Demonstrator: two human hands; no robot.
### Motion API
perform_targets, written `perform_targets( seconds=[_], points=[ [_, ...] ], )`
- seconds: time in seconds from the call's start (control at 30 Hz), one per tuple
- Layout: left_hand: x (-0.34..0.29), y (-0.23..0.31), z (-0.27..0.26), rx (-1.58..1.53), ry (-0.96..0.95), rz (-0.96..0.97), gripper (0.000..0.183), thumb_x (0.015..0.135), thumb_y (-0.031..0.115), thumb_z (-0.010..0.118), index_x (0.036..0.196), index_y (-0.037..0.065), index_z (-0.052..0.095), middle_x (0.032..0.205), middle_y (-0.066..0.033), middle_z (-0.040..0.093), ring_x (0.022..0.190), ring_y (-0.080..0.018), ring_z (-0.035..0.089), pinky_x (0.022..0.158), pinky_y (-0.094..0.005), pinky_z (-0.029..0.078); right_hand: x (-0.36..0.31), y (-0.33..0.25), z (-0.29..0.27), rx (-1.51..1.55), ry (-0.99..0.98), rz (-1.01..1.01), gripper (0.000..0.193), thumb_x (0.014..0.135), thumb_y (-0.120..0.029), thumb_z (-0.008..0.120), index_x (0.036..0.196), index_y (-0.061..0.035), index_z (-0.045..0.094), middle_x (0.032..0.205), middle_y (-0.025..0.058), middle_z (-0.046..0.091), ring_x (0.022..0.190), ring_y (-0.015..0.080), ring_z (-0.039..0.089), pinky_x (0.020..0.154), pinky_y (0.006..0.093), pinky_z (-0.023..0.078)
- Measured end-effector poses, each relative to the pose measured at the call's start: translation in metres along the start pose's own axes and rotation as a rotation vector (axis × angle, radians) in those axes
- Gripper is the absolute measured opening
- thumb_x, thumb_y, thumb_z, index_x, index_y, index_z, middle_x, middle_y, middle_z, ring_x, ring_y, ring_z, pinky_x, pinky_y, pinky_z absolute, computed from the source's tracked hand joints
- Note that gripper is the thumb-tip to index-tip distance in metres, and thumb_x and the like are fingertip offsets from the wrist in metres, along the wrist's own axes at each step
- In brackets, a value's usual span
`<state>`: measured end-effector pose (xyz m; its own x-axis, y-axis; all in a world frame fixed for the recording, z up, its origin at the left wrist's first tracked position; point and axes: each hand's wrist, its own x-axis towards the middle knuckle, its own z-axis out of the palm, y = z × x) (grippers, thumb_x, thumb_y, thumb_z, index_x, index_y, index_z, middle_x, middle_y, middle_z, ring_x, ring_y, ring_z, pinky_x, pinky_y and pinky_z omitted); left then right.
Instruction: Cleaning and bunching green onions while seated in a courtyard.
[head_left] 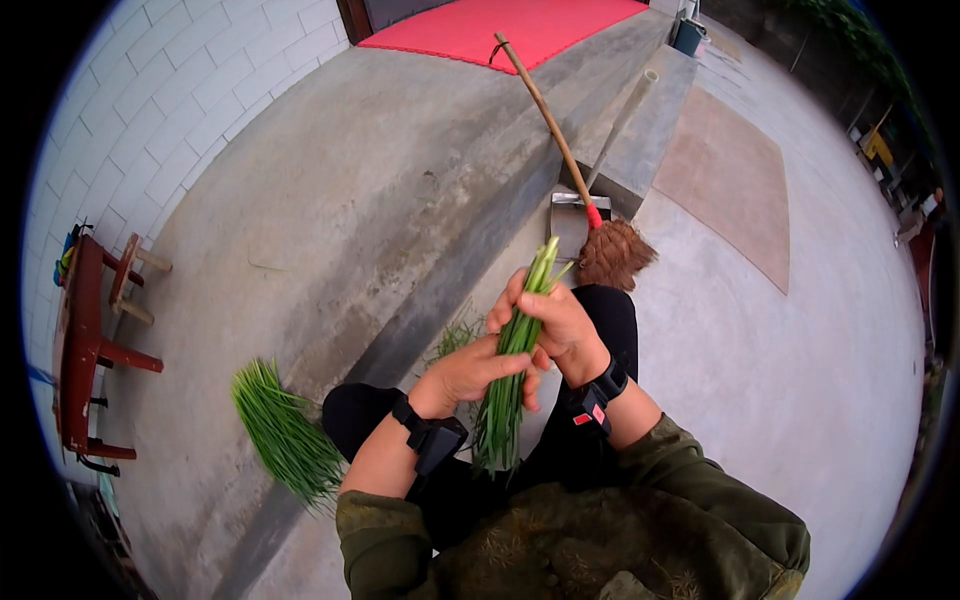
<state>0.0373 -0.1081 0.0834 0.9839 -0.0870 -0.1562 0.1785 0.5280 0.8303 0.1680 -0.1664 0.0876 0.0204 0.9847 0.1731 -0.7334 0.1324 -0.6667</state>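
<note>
Between my knees I hold a bunch of green garlic chives (503, 425), its pale cut ends pointing up and away, its leaf tips hanging toward my lap. My left hand (470, 372) is wrapped round the middle of the bunch. Higher up, my right hand (560, 325) closes round the stalks just below the pale ends. Another pile of chives (285, 432) lies on the concrete step to the left of my left knee. Loose green scraps (455, 340) are on the ground beyond my left hand, partly hidden by it.
A broom (612, 252) with a brown head and a dustpan (570, 215) stand by the step corner ahead. At the far left is a reddish wooden bench (82, 345) with a small stool (130, 280). A red mat (500, 30) lies at the back; a brown board (735, 180) lies right.
</note>
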Motion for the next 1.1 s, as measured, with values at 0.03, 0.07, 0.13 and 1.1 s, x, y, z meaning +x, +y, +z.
perform_targets(
  seconds=[0.03, 0.07, 0.13, 1.1],
  points=[
    [0.002, -0.003, 0.0, -0.107, -0.019, 0.024, 0.043, 0.077, 0.034, 0.047, 0.098, -0.004, 0.042, 0.075, -0.0095, 0.052, 0.07, -0.0223, 0.055, 0.07, -0.0367, 0.045, 0.003, -0.004, -0.001, 0.006, 0.106, -0.092, 0.021, 0.073, -0.021, 0.056, 0.079, -0.0044, 0.043, 0.07, 0.01, 0.049, 0.069, 0.022, 0.051, 0.063, 0.0359, 0.043],
    [0.004, -0.006, 0.0, -0.214, -0.037, 0.047, 0.054, 0.077, 0.042, 0.046, 0.103, -0.005, 0.04, 0.081, -0.0121, 0.053, 0.075, -0.0245, 0.055, 0.072, -0.0381, 0.045, 0.007, -0.008, -0.002, 0.012, 0.21, -0.184, 0.019, 0.074, -0.021, 0.054, 0.071, -0.0059, 0.042, 0.063, 0.0069, 0.045, 0.062, 0.0196, 0.049, 0.058, 0.0344, 0.041],
    [0.002, -0.016, 0.001, -0.219, 0.03, 0.023, 0.08, 0.073, 0.064, 0.023, 0.114, -0.004, 0.033, 0.096, -0.0182, 0.05, 0.089, -0.0297, 0.051, 0.076, -0.0407, 0.042, 0.013, -0.017, -0.015, 0.213, 0.337, -0.278, 0.018, 0.076, -0.02, 0.052, 0.067, -0.0075, 0.042, 0.058, 0.0046, 0.043, 0.056, 0.0171, 0.046, 0.054, 0.0308, 0.039],
    [-0.071, -0.039, -0.004, 0.657, 0.843, 0.253, 0.022, 0.081, 0.016, 0.043, 0.068, -0.001, 0.05, 0.059, -0.0025, 0.05, 0.054, -0.0088, 0.047, 0.051, -0.0206, 0.038, -0.013, -0.052, -0.085, 0.706, 0.55, -0.585, 0.022, 0.076, -0.017, 0.051, 0.061, -0.0087, 0.036, 0.054, -0.0024, 0.033, 0.048, 0.0092, 0.035, 0.049, 0.0235, 0.033]
  ],
)
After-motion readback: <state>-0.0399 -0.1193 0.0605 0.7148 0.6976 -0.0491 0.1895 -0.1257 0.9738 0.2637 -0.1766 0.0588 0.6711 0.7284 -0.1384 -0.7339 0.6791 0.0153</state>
